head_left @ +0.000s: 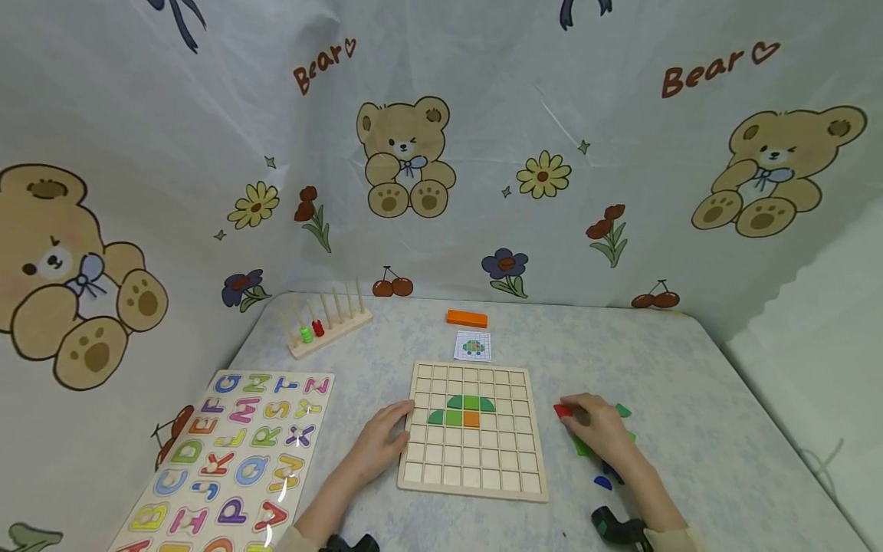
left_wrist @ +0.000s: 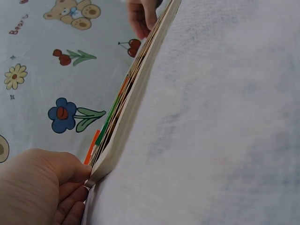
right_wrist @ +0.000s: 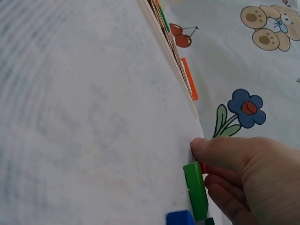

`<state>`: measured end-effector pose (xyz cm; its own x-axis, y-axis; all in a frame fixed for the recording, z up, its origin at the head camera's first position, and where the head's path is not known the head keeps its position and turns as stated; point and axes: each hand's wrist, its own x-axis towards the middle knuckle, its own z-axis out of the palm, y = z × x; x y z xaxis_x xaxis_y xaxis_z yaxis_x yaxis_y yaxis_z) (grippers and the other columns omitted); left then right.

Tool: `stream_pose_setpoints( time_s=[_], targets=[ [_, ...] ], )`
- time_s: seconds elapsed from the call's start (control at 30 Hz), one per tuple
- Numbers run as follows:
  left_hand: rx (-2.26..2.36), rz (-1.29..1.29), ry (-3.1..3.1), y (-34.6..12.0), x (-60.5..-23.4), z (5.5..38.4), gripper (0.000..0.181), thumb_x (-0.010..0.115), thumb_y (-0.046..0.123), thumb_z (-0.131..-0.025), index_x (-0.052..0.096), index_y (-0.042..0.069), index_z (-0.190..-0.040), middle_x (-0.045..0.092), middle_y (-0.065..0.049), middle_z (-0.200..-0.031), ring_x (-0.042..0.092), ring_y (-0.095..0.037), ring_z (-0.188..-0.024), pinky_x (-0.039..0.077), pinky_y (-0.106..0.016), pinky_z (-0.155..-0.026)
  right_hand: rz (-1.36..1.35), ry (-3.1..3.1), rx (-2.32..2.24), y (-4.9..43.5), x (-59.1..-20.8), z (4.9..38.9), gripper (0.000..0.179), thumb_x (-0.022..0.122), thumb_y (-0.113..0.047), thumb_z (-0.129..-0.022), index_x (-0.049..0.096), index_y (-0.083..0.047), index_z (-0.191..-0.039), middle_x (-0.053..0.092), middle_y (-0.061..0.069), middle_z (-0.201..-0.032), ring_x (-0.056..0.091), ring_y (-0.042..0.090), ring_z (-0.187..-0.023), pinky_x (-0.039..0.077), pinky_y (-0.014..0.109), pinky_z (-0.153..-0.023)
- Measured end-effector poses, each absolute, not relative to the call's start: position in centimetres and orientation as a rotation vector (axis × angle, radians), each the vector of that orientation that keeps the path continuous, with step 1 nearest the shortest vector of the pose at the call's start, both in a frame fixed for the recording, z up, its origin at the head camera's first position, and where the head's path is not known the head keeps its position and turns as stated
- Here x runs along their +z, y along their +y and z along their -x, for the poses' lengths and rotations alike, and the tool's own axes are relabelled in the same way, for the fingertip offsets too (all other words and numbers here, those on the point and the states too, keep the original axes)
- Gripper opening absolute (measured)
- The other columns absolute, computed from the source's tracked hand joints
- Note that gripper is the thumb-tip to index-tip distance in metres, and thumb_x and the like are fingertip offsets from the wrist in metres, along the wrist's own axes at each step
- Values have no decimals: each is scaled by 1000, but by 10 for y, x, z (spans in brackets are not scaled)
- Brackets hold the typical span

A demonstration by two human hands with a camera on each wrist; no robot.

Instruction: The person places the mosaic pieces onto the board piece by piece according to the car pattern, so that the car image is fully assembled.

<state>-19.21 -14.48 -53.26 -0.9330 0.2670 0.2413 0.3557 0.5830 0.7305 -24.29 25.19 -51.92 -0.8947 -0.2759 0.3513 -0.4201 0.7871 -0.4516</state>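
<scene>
A wooden grid board [head_left: 431, 460] lies in the middle of the table with several green pieces [head_left: 471, 402] and an orange square [head_left: 471, 419] in its cells. My left hand [head_left: 379, 441] grips the board's left edge; the left wrist view shows the thumb [left_wrist: 75, 168] at the rim and the other fingers curled beside it. To the right of the board, my right hand [head_left: 600, 429] pinches a red piece [head_left: 562, 411] between thumb and fingertips. Around and partly under that hand lie green pieces [head_left: 582, 447] and a blue half-round piece [head_left: 602, 482].
Behind the board are a small pattern card [head_left: 472, 346] and an orange block [head_left: 467, 318]. At the back left stands a peg rack [head_left: 334, 333] with green and red beads. An alphabet board [head_left: 231, 445] takes up the left side. A patterned curtain [head_left: 483, 230] hangs behind the table.
</scene>
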Motion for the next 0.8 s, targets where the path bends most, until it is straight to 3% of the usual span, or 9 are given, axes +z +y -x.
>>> stream_pose_setpoints(
  time_s=[0.27, 0.47, 0.8],
  targets=[
    [-1293, 526, -2708, -145, -531, 191, 48, 60, 4, -90, 47, -1, -136, 47, -13, -138, 39, -29, -129, 33, -46, -105, -615, -2694, 794, 251, -521, 246, 35, 78, -5, -75, 68, -2, -109, 66, 10, -102, 61, 27, -92, 52, 44, -76],
    [-1280, 526, -2716, -145, -531, 193, 48, 59, 4, -91, 46, -1, -137, 46, -13, -139, 39, -29, -130, 33, -45, -105, -654, -2659, 791, 249, -524, 248, 30, 78, -7, -77, 69, -4, -105, 65, 4, -97, 60, 19, -84, 53, 36, -69],
    [-1307, 533, -2710, -146, -534, 193, 48, 58, 4, -91, 46, -1, -137, 45, -13, -139, 39, -29, -130, 33, -46, -105, -555, -2673, 850, 244, -510, 246, 28, 76, -7, -78, 68, 0, -104, 64, 9, -95, 61, 26, -85, 53, 41, -70]
  ],
)
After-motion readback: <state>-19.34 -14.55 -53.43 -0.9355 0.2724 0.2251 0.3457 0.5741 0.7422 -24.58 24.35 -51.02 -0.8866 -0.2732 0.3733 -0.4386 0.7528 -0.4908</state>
